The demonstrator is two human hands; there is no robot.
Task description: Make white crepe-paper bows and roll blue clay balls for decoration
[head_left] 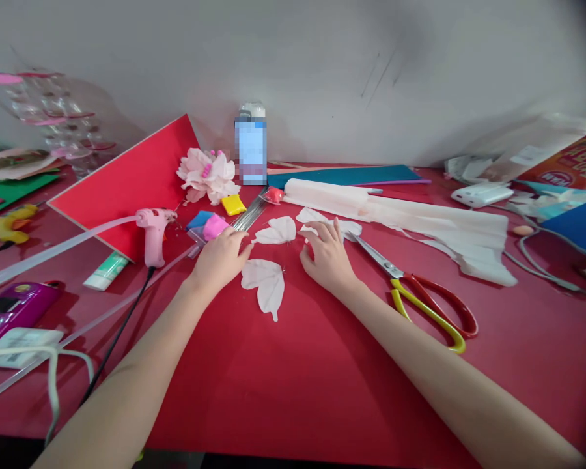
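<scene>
Lying mid-frame: here we go, a thin white two-lobed paper-like piece (267, 284) sits flat just below centre, and a second white lobed piece (280, 230) lies right above it, narrow tip towards the left.
Left hand: poised left of the pair, the left hand (222, 258) has fingers loosely bent and thumb apart, nothing visible in its grasp; contact with the second piece's tip can't be told.
Right hand: across the gap, the right hand (327, 253) spreads bent fingers, unclenched, over more white paper-like material (352, 228); whether the fingertips touch it can't be told.
Scissors: big metal shears with red and yellow handles (391, 268), right of centre, blades aimed up and left at that white material!
Wires: a bundle of thin silver wires (251, 215) slants down to a bright pink packet (215, 226) beside the left hand, a small yellow packet (233, 205) close above.
Glue gun: pale pink plastic (154, 241), left of centre, long translucent stick jutting leftward.
Flower: ruffled, pale pink (207, 174), upper left of centre, in front of a bright red rectangular board (131, 176).
Sheet: long, white and creased (400, 212), stretching across the right half.
</scene>
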